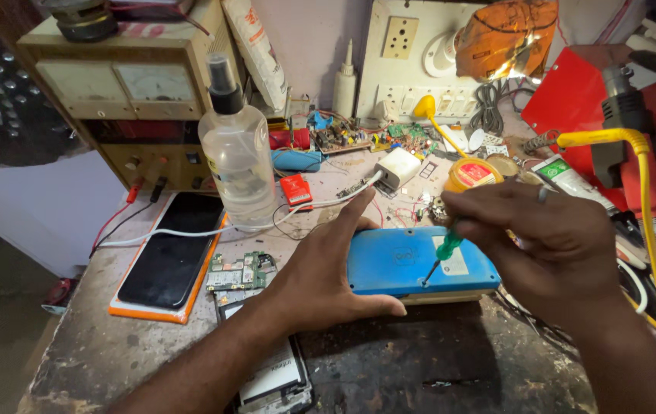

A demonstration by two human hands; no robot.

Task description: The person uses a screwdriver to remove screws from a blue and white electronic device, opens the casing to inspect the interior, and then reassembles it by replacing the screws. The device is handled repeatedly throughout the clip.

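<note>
Blue device case (408, 263) lies near desk front edge, long axis left-right. Left hand (320, 280) open, cupped against its left end, thumb along the front. Right hand (550, 241) closed on green-handled screwdriver (443, 251), tip touching case top, right of centre.

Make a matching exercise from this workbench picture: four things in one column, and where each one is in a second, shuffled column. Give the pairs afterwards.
Things
1. screwdriver
2. blue case
3. spray bottle
4. circuit board

Places
A. lying just right of the phone on the orange mat
B. tip down on the blue case, in the right hand
C. standing in front of the power supply
D. steadied at its left end by the left hand

Pairs: 1-B, 2-D, 3-C, 4-A
</note>
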